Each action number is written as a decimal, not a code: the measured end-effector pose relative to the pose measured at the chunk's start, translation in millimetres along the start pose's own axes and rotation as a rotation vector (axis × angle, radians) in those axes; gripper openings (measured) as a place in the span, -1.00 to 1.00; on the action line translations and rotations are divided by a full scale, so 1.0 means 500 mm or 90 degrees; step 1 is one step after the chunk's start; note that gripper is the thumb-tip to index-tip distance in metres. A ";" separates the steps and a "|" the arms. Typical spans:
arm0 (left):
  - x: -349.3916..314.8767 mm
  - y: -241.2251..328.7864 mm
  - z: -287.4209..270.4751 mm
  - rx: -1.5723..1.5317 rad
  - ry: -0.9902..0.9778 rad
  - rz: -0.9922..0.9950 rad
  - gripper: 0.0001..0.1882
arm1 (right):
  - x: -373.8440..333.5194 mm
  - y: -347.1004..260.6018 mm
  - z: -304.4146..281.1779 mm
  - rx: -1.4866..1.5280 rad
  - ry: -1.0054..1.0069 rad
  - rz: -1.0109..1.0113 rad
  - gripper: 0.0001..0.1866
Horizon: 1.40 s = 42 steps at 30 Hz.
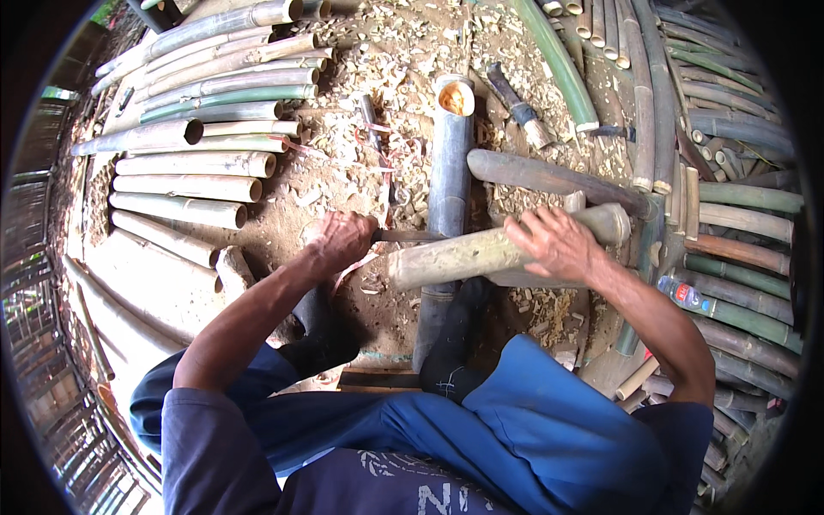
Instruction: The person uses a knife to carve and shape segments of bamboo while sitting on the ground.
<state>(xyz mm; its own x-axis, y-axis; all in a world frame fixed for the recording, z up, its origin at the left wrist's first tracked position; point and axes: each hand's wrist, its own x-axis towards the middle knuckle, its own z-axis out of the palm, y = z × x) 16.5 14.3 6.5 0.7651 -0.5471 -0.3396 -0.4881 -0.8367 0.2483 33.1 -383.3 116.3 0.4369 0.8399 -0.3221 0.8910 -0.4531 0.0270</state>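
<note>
My left hand (345, 236) is closed round the handle of a knife, whose dark blade (412, 235) points right, just beyond a pale bamboo section (446, 257). My right hand (554, 245) grips that section from above, near its right end. The section lies slantwise over a thick grey bamboo pole (451, 172), its right end farther from me. At the pole's far end a cut opening holds something orange (455, 99). A long brown piece of wood (549, 176) reaches from the pole toward the right. Whether the blade touches the section is hard to see.
Cut bamboo lengths (189, 189) lie in rows at left, more bamboo (742, 223) is piled at right. Shavings (378, 64) cover the ground. Beyond the wood lies a tool with a dark, wrapped part (519, 112). A plastic bottle (682, 292) rests on the right pile.
</note>
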 end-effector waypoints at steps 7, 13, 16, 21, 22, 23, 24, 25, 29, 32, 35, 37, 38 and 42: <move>0.005 0.013 -0.036 -0.008 -0.089 -0.026 -0.79 | 0.011 0.016 0.018 0.093 0.154 -0.140 -0.13; 0.002 0.008 -0.025 -0.016 -0.067 -0.028 -0.80 | 0.028 -0.040 -0.040 0.131 0.075 -0.154 -0.22; 0.006 0.019 -0.046 -0.022 -0.110 -0.043 -0.80 | 0.043 0.003 0.004 0.054 0.271 -0.231 -0.36; 0.006 -0.007 0.006 -0.001 -0.061 -0.034 -0.82 | 0.052 -0.029 -0.026 0.066 -0.004 0.003 -0.27; 0.006 -0.005 0.003 -0.003 -0.072 -0.036 -0.83 | 0.050 -0.040 -0.040 0.091 0.039 -0.081 -0.29; 0.006 -0.004 0.001 -0.004 -0.082 -0.039 -0.84 | 0.048 -0.047 -0.058 0.127 0.133 -0.181 -0.33; 0.008 0.000 -0.004 -0.004 -0.085 -0.035 -0.84 | 0.046 -0.047 -0.027 0.100 0.210 -0.216 -0.36; 0.012 0.002 -0.006 -0.004 -0.084 -0.029 -0.84 | 0.050 -0.039 -0.010 0.068 0.283 -0.249 -0.39; 0.017 -0.005 0.021 -0.009 -0.040 -0.041 -0.85 | 0.069 0.006 0.011 0.017 -0.063 0.006 -0.48; 0.013 -0.011 0.027 -0.007 -0.036 -0.046 -0.87 | 0.064 -0.060 -0.045 0.094 0.021 -0.100 -0.45; 0.013 -0.013 0.030 -0.007 -0.036 -0.047 -0.87 | 0.063 -0.053 -0.006 0.079 0.278 -0.250 -0.45; 0.022 -0.011 0.040 -0.011 -0.014 -0.043 -0.87 | 0.066 0.006 -0.017 0.178 0.144 -0.091 -0.49; 0.028 -0.010 0.045 -0.012 0.001 -0.043 -0.87 | 0.065 0.026 0.010 0.003 0.067 -0.007 -0.47; 0.024 -0.017 0.043 -0.004 0.046 -0.013 -0.83 | 0.078 -0.028 -0.031 0.102 -0.060 -0.014 -0.33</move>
<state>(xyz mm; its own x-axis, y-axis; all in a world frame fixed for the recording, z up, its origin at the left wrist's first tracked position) 20.8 14.3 -18.9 0.8031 -0.5267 -0.2787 -0.4695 -0.8473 0.2483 39.8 -339.6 118.0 0.3968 0.8220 -0.4086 0.8664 -0.4824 -0.1292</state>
